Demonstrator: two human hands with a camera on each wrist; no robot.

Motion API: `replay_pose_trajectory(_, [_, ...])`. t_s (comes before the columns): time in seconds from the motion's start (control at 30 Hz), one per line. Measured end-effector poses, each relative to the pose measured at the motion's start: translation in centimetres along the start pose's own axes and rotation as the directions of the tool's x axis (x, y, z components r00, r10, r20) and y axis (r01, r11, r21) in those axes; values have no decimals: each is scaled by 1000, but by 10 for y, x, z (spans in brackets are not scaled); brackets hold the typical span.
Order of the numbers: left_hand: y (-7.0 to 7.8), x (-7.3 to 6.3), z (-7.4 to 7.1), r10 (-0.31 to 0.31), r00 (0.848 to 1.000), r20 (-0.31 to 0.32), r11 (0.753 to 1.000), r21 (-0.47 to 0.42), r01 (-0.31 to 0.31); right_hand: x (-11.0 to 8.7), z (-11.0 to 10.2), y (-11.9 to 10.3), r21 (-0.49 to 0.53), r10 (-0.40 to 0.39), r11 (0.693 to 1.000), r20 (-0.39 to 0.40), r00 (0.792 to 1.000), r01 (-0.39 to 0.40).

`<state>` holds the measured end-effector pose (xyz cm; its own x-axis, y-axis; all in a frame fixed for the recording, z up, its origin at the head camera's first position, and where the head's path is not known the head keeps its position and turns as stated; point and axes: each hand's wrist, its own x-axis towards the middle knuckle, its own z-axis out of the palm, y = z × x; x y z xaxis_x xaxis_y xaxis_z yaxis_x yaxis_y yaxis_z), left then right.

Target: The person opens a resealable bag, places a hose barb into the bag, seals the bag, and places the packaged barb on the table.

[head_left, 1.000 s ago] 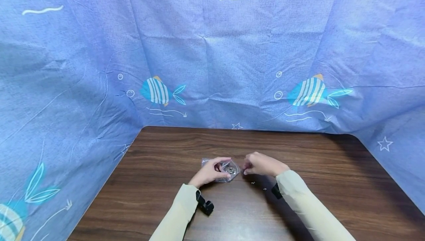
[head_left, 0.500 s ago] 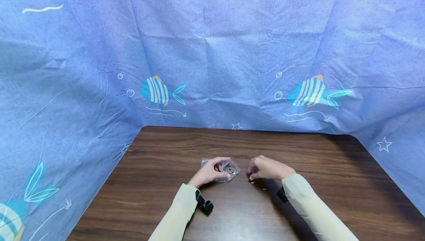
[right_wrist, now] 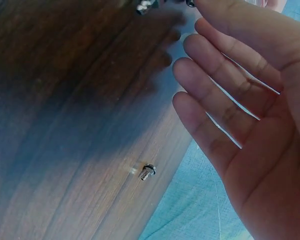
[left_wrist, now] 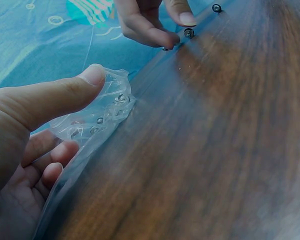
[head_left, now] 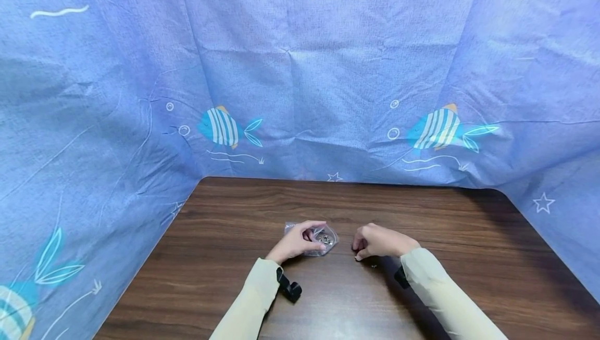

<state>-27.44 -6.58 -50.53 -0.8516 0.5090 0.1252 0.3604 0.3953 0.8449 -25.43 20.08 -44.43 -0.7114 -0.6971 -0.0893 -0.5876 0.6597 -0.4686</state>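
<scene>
My left hand (head_left: 294, 242) holds a clear plastic bag (head_left: 334, 236) against the table, its thumb and curled fingers spread along the bag's mouth. Inside lie several small metal screws (left_wrist: 97, 125). Right of the bag, my right hand (head_left: 382, 240) reaches down to the table. In the left wrist view, its thumb and forefinger stand apart, close around a loose screw (left_wrist: 189, 33). Another bit of metal (left_wrist: 165, 48) shows by the forefinger's tip. A second loose screw (right_wrist: 147, 172) lies nearer my body. In the right wrist view, the other fingers are loosely extended.
The dark wood-grain table (head_left: 234, 298) stretches out on all sides of the hands. Behind it and at its sides hangs a blue cloth (head_left: 328, 79) printed with fish. A black strap mount (head_left: 289, 288) sits at the left wrist, close over the tabletop.
My right hand has moved away from the bag, rightward and toward my body, down over the nearer loose screw. The left hand and bag have stayed in place.
</scene>
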Motion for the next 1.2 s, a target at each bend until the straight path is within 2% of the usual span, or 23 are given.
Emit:
replay_pose_trajectory(0.2, [-1,0,1,-20,1000,3,1000,6,20,0,2,1,-7,-23,1000,-1,1000,23])
replay_pose_trajectory(0.4, [0,1,1,-11,1000,0,1000,4,11,0,3,2,-37,-60,998,-14,998,59])
replay_pose_trajectory(0.73, [2,-1,1,-8,1000,3,999,-32,8,-1,6,3,-107,-72,992,-26,997,69])
replay_pose_trajectory(1.0, [2,-2,1,-10,1000,0,1000,-24,10,-1,8,4,-147,-92,985,-28,995,87])
replay_pose_trajectory(1.13, [1,-2,1,11,1000,2,1000,-13,-11,-1,8,3,-171,-110,980,-39,993,101])
replay_pose_trajectory(1.2, [13,-6,-3,15,1000,6,1000,-18,-15,-1,8,2,-179,-114,978,-41,993,105])
